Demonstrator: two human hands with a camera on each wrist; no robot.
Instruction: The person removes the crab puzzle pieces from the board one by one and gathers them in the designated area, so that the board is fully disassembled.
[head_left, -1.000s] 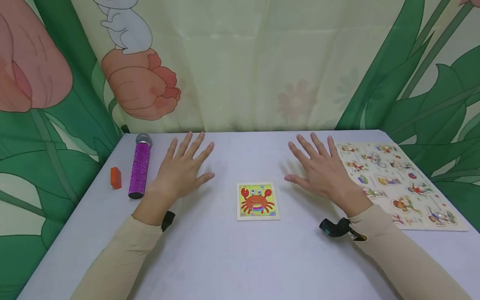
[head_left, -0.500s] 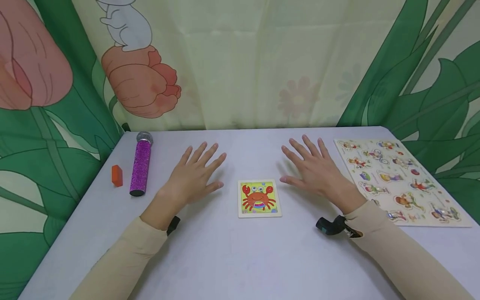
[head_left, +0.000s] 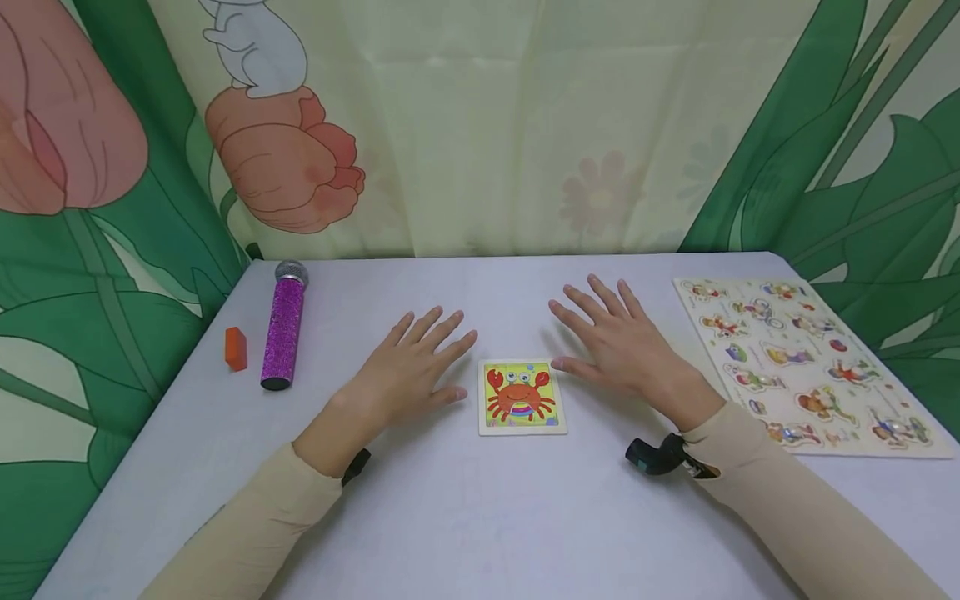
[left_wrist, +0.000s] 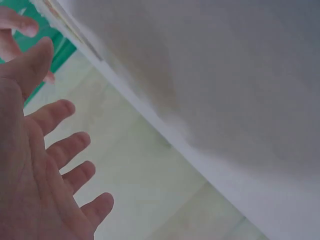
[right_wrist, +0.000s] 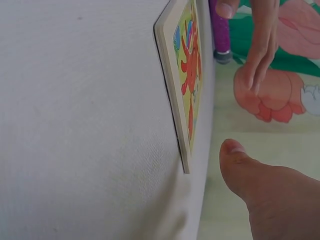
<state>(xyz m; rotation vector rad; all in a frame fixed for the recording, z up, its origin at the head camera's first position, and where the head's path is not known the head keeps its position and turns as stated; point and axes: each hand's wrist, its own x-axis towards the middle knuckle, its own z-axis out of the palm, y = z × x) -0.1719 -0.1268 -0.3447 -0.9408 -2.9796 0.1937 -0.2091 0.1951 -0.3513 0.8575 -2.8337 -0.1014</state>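
Ten fingers, spread and holding nothing: the left hand [head_left: 405, 375] hovers between nine and ten o'clock of the flat-lying crab tile [head_left: 521, 398], the right hand [head_left: 624, 348] at two. Light, level fingertips on opposite edges should steady it.

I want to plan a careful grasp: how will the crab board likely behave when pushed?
The crab board looks stiff, since its edges run straight and show clear thickness. Lying flat on the table, it would probably slide rather than tip or roll.
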